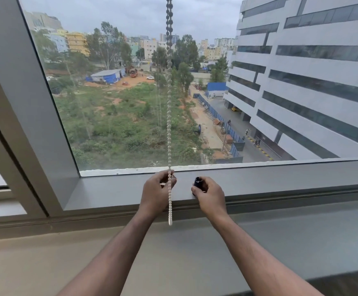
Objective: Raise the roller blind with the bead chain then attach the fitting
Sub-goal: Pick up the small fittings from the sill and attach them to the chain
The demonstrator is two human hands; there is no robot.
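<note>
A white bead chain [169, 116] hangs straight down the middle of the window and ends just below the frame's front edge. My left hand [157, 191] pinches the chain near its lower end, over the grey window frame. My right hand [209, 193] is a short way to the right of the chain and holds a small black cylindrical fitting [198, 181] between its fingertips, its open end facing up. The fitting and the chain are apart. The roller blind itself is out of view above.
The grey window frame [280, 178] runs across below the glass, with a wide grey sill [45, 263] beneath it. A slanted frame post [35, 103] stands at the left. Outside the glass are a green plot and a tall white building.
</note>
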